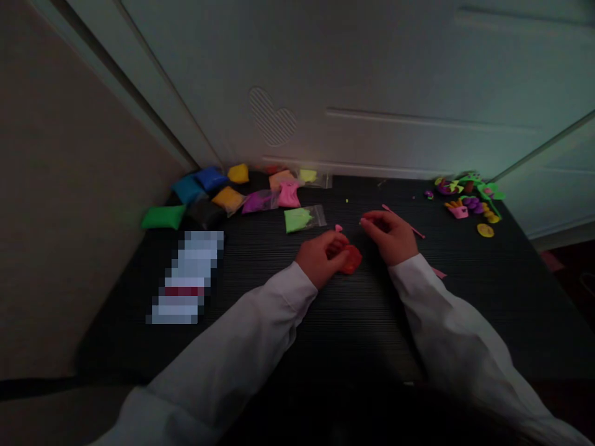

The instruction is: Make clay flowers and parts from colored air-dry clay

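My left hand (323, 257) is closed round the edge of a flat, roundish red clay piece (352, 260), low over the dark tabletop. Just beyond those fingers lies a small pink bit of clay (338, 228). To the right, my right hand (388, 234) has thumb and forefinger pinched together. A tiny pale speck shows at its fingertips, too small to name. A thin pink stick-like tool (416, 231) lies partly behind the right hand, and another flat pink piece (439, 272) shows beside the right sleeve.
Bagged clay lines the back left, including a green pack (163, 217), a blue pack (211, 178) and an opened light green bag (297, 220). A phone (188, 277) with a blurred screen lies at left. Small clay figures (458, 210) and a yellow disc (486, 230) sit at right.
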{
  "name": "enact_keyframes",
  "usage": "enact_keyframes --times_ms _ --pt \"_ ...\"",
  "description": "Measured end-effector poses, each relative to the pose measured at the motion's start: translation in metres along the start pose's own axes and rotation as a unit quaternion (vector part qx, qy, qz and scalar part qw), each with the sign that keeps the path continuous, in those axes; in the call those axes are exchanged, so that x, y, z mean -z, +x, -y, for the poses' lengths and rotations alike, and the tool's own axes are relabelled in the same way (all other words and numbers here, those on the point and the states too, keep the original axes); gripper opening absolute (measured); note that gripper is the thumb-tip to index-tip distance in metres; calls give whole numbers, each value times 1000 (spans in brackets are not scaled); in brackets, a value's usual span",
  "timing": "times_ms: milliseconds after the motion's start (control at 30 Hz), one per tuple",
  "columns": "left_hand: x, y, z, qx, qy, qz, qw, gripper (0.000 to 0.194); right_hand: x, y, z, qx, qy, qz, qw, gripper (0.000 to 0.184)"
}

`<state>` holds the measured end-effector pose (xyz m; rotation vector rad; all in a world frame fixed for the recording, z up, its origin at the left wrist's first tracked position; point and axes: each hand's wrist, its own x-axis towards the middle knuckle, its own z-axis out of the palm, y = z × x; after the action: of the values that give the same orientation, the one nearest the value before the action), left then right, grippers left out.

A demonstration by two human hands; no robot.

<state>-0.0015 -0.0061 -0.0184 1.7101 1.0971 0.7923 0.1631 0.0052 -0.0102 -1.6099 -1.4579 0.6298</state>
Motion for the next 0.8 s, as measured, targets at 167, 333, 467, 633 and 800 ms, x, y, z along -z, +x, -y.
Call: enact_keyframes --times_ms 167,333,467,633,800 --pt "4 8 3 114 -262 -12 958 41 1 -9 11 -64 197 64 976 28" --pt "7 9 1 168 -345 -2 923 38 -3 -14 12 -70 250 106 960 20" --pt "7 10 3 174 -382 -4 908 37 -4 -16 14 -64 238 130 960 21" --pt "7 10 7 159 -364 -5 918 36 -2 -14 14 -44 196 132 971 22" --pt "7 10 6 146 -317 -25 937 29 0 -7 2 -15 103 96 990 23"
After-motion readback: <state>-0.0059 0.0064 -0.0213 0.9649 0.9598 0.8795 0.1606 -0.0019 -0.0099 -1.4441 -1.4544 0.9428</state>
